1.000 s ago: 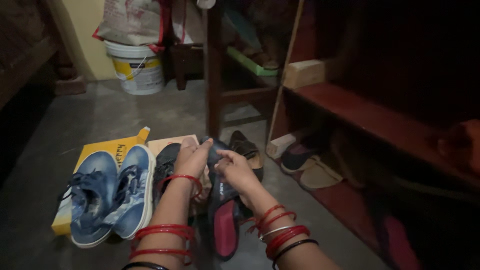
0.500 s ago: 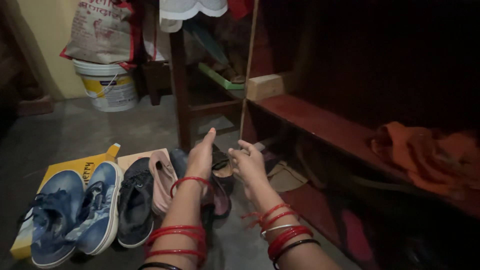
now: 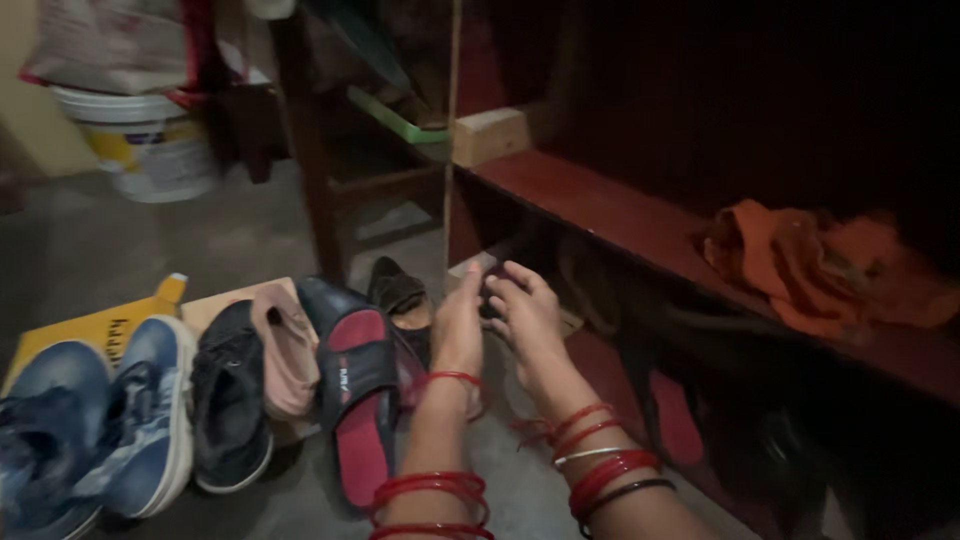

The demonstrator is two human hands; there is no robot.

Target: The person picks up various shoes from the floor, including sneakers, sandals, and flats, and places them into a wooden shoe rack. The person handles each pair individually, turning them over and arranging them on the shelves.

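My left hand [image 3: 458, 330] and right hand [image 3: 527, 312], both open and ungrasping, hover right of the red-and-black slipper [image 3: 358, 390].

Dim indoor picture with weak, warm light falling from the left, brightest on the white bucket [image 3: 145, 145] and the floor [image 3: 230, 240] in front of it. Right of the bucket, the shelf [image 3: 600, 205] interior sinks into near-black shadow. Motion blur softens everything, and the edges lose detail. No glare.
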